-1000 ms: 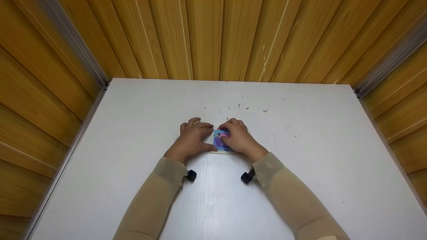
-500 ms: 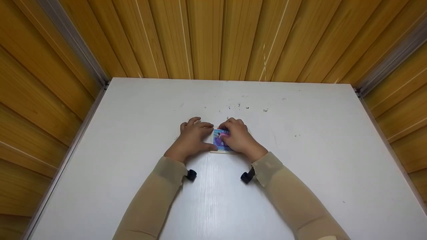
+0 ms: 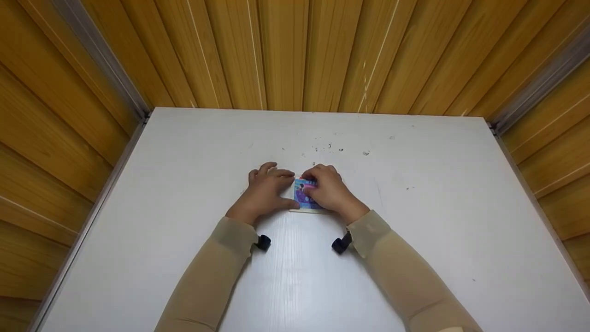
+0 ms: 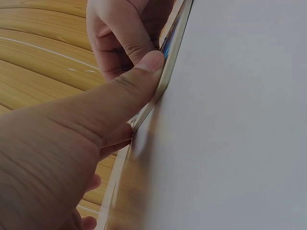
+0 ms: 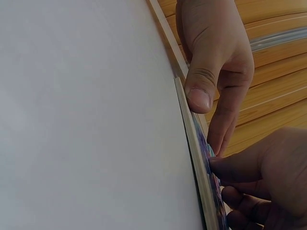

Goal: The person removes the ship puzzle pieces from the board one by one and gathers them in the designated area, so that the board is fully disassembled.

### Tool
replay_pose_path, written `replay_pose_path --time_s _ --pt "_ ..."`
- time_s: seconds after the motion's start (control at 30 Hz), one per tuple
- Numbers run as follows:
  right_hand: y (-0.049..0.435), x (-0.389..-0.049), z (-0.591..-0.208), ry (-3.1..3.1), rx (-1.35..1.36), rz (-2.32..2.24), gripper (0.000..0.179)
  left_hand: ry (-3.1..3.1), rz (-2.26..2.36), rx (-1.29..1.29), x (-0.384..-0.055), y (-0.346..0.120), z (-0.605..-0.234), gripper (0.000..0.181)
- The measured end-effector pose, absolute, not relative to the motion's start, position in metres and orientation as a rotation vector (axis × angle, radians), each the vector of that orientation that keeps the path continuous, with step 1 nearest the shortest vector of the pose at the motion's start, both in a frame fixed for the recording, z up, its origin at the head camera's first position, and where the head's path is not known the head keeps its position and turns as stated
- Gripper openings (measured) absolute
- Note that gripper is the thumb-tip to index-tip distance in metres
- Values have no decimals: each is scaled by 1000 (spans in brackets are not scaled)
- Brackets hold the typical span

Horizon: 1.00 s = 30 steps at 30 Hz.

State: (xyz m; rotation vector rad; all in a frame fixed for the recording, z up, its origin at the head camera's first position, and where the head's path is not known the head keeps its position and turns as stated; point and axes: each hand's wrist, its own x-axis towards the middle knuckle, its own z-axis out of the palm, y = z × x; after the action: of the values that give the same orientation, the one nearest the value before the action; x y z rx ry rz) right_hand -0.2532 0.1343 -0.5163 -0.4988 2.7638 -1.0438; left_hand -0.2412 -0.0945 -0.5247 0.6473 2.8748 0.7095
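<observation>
Left grip (image 3: 267, 191) brackets the near and far corners of a small picture board (image 3: 301, 196) flat on the table (image 3: 286, 276); right grip (image 3: 328, 189) pinches alongside. Likely light, stiff; best held by its pale rim (image 5: 195, 146).

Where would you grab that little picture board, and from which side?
The picture board is thin and looks flat on the table, so I'd pinch its near and far edges, coming from the left, where the left hand spans it; the right hand covers much of the other side.
</observation>
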Motion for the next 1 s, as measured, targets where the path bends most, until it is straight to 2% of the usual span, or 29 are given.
replay_pose_path --time_s 0.6,1.0 --pt "138 -258 -520 2719 -473 -1160 36 2872 713 628 -242 -94 -527 84" --pt "140 -259 -522 2684 -455 -1254 33 2879 691 703 -243 -95 -526 85"
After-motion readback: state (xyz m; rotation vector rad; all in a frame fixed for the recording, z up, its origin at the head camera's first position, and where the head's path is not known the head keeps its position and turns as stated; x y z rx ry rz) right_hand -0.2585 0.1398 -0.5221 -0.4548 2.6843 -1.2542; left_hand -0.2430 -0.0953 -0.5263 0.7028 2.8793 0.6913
